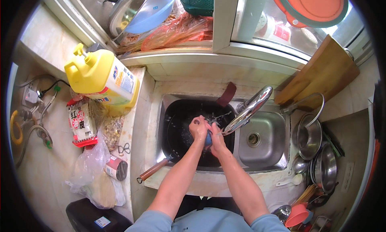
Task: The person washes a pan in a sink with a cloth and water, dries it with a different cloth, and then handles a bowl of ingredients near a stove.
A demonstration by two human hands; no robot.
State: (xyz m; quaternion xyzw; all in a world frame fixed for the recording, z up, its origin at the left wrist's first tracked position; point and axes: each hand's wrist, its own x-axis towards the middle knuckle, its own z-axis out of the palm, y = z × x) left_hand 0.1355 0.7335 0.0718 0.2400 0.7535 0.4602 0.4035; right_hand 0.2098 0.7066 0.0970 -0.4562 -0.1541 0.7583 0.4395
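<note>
Over the left basin of a steel double sink (262, 168), my left hand (199, 128) and my right hand (216, 138) are close together under water from a curved chrome faucet (256, 111). Between them is a small blue object (208, 137), mostly covered by my fingers; its kind cannot be told, and my right hand is closed around its side. Whether my left hand grips it is unclear. Beneath my hands a black wok (178, 141) with a brown wooden handle (155, 169) fills the basin. Water splashes around my fingers.
A dark red strip (226, 94) hangs over the sink's back rim. Left stand a yellow detergent jug (96, 75), a food packet (83, 121) and plastic bags (93, 168). Right are a wooden cutting board (319, 72), steel bowls (309, 138) and a white spoon (291, 180).
</note>
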